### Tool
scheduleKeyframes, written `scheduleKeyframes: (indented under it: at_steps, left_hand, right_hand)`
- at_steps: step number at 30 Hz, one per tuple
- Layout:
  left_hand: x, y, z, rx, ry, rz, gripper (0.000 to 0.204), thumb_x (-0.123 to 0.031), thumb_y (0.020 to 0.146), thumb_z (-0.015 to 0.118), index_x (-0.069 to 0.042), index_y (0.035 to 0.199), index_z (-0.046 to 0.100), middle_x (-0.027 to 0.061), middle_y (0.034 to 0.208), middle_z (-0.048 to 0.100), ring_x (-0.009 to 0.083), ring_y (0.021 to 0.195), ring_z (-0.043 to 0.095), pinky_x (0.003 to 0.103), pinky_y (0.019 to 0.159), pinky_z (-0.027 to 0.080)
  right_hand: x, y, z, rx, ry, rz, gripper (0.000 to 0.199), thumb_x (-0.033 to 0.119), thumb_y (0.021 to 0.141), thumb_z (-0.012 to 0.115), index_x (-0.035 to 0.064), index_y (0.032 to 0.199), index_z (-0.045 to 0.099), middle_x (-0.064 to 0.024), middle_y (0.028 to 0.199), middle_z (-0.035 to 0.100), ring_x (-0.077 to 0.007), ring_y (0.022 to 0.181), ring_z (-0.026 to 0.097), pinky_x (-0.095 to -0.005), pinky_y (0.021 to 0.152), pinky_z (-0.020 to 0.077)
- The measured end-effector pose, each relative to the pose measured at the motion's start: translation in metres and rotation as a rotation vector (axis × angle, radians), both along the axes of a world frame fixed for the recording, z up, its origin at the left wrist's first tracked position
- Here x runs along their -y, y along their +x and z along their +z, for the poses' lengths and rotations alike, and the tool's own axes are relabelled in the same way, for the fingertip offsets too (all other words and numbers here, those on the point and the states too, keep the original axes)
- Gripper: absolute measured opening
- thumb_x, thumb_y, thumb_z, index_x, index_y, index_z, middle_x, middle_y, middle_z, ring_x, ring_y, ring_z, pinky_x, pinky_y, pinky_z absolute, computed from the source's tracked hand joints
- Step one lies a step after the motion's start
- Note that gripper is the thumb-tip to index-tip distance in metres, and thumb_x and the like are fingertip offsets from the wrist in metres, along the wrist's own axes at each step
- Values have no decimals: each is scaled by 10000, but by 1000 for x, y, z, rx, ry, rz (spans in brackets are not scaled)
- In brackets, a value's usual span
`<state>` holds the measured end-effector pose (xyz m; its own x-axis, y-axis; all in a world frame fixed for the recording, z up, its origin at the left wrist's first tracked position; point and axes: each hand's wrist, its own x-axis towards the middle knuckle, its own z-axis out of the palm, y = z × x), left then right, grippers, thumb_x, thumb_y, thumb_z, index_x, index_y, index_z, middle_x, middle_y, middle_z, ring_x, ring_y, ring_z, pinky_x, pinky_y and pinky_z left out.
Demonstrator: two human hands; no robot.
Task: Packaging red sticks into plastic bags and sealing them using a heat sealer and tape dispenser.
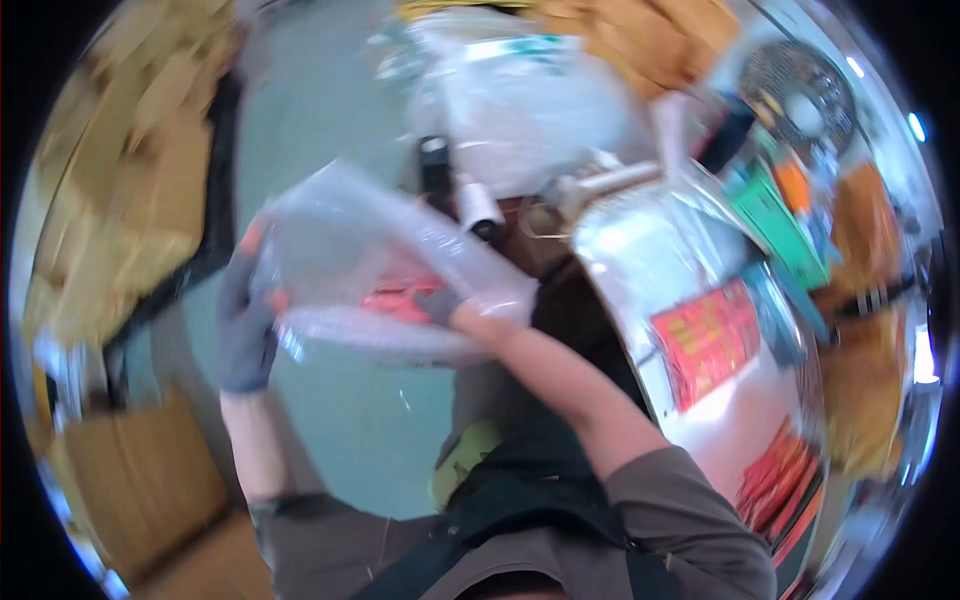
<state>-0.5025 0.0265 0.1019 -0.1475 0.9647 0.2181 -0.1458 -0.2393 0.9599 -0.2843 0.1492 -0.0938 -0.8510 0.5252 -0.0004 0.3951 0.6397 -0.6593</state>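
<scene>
My left hand (248, 320), in a grey glove with bare fingertips, is closed on the left edge of a clear plastic bag (335, 225). The bag hangs in front of me with its mouth spread. My right hand (442, 304), also gloved in grey, reaches into the bag from the right. Its fingers are closed at the end of a red packet (398, 296) inside, seen blurred through the film. Another red packet (706, 345) with yellow print lies on the white table at my right, with several red packets (775, 468) nearer to me.
A stack of clear plastic bags (540, 110) lies ahead. A dark bottle-like thing (435, 165) and a white roll (480, 208) stand near it. To the right are a green basket (780, 225) and a fan (797, 95). Cardboard (140, 480) lies at the left.
</scene>
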Motion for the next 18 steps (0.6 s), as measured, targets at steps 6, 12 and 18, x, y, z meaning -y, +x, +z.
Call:
scheduleKeyframes:
  at_steps: [6,12,18]
  left_hand:
    - [-7,4,20,-1094,343,953,489,-146,902,558,1,1340,399,147,1124,569,204,983,545,351,906,420]
    - [-29,280,1,-415,917,-155,552,-355,954,416,81,1288,361,227,1300,444,328,1215,438,420,1038,326]
    - [16,540,-69,5,-215,-1524,633,-94,875,565,-7,1412,243,133,1436,324,235,1277,379,364,1016,346]
  right_hand:
    - [2,34,126,-118,-26,-207,472,344,872,517,47,1239,515,-102,1172,556,-217,1057,526,-325,963,378]
    - [76,321,191,-788,-255,-742,405,238,874,604,33,1214,530,-94,1031,612,-164,989,559,-306,876,446]
    - [324,597,195,145,421,-1939,620,382,799,646,10,1263,473,-207,1209,538,-297,1162,501,-354,998,372]
